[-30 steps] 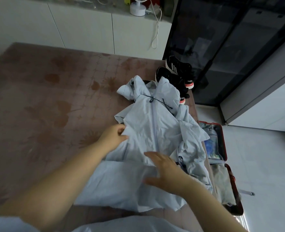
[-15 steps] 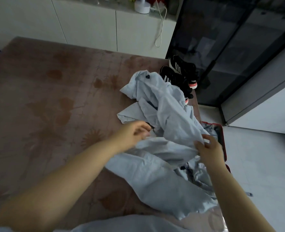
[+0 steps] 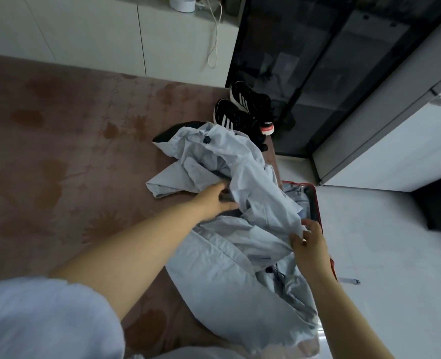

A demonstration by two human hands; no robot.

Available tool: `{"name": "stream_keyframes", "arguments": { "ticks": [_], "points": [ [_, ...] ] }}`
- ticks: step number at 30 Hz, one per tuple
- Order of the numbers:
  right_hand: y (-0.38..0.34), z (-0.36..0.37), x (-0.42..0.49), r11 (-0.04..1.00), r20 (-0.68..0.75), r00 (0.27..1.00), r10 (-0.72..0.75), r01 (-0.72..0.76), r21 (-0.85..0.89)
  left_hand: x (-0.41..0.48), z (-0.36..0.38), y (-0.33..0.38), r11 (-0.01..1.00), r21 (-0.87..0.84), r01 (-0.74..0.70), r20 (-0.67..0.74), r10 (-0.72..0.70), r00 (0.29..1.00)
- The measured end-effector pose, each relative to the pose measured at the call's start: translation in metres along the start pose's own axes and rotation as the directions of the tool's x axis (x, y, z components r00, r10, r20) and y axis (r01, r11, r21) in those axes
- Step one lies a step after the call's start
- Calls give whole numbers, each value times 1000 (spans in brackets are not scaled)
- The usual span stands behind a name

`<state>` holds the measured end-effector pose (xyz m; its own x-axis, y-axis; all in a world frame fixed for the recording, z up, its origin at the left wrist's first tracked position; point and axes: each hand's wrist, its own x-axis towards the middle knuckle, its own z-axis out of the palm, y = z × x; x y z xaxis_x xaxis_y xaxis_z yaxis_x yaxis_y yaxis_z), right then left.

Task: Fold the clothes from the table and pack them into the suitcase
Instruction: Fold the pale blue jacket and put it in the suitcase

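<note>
Bunching mid-fold: pale blue jacket [image 3: 242, 174] lies crumpled on the right part of the table [image 3: 58, 156]. Hood end is far, next to black shoes [image 3: 242, 112]; hem end is near the person's body. Long axis runs away from the person, roughly along the table's right edge, and the near right part hangs over that edge.

Left hand [image 3: 212, 203] reaches in from the left at the jacket's middle. Fingers mostly straight and close together, tips touching a fold, gripping nothing visible. Right hand [image 3: 310, 246] is on the jacket's right side, thumb and fingers pinching a raised ridge of cloth. Jacket sits between the two hands, one side each.

Suitcase [image 3: 316, 203] lies open on the floor just right of the table, red rim showing, mostly hidden behind the jacket. Right hand is the nearer one to it.

Judgement: the step is folding, not packing, with no neat fold yet. Next move likely carries the pinched side leftward across the long axis toward the left hand, or respreads the cloth first. Risk: loose hem slides off the edge.
</note>
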<state>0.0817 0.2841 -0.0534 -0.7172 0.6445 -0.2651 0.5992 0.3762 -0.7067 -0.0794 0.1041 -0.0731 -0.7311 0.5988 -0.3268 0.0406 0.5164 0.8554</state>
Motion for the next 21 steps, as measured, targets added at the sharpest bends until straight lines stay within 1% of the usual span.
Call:
{"name": "stream_keyframes", "arguments": {
  "ticks": [1,3,4,5,7,9,10,12,13,15,16,17,18,19,20,21],
  "points": [
    [0,-1,1,1000,3,1000,-11,11,-11,3,6,5,994,-106,22,-22,-24,999],
    [0,-3,2,1000,23,1000,-20,20,-1,5,11,14,950,-308,50,-145,-99,984],
    [0,-4,3,999,38,999,-26,25,28,6,10,18,924,-380,51,-211,-140,967],
    [0,-6,3,997,56,998,-41,37,71,5,5,21,910,-413,35,-263,-156,952],
    [-5,-10,4,982,94,993,-65,48,180,-4,-15,31,927,-374,-33,-338,-104,935],
    [-16,-13,5,946,167,983,-79,21,323,-17,-43,43,945,-297,-137,-400,7,916],
    [-23,-14,6,915,230,969,-91,-10,402,-25,-58,52,948,-253,-195,-423,73,903],
    [-38,-14,8,824,363,922,-137,-97,558,-43,-87,77,940,-174,-295,-464,186,866],
    [-46,-13,11,776,408,897,-169,-134,616,-50,-101,91,931,-152,-332,-490,221,843],
    [-63,-9,15,689,439,867,-236,-170,704,-58,-124,116,913,-130,-386,-530,265,805],
    [-73,-6,17,660,421,871,-253,-163,734,-59,-133,127,908,-112,-403,-547,282,788],
    [-81,-2,19,653,381,893,-239,-142,744,-58,-140,136,907,-109,-407,-546,288,787],
    [-88,2,23,689,315,930,-191,-101,717,-57,-143,141,912,-112,-395,-517,286,807],
    [-92,7,28,763,219,969,-116,-54,644,-54,-145,142,924,-108,-366,-471,276,838],
    [-93,11,35,841,95,995,-27,-29,540,-49,-145,138,939,-92,-332,-406,269,873],
    [-92,14,40,902,-37,998,46,-26,431,-44,-144,128,953,-78,-294,-350,250,903]
  ]
}}
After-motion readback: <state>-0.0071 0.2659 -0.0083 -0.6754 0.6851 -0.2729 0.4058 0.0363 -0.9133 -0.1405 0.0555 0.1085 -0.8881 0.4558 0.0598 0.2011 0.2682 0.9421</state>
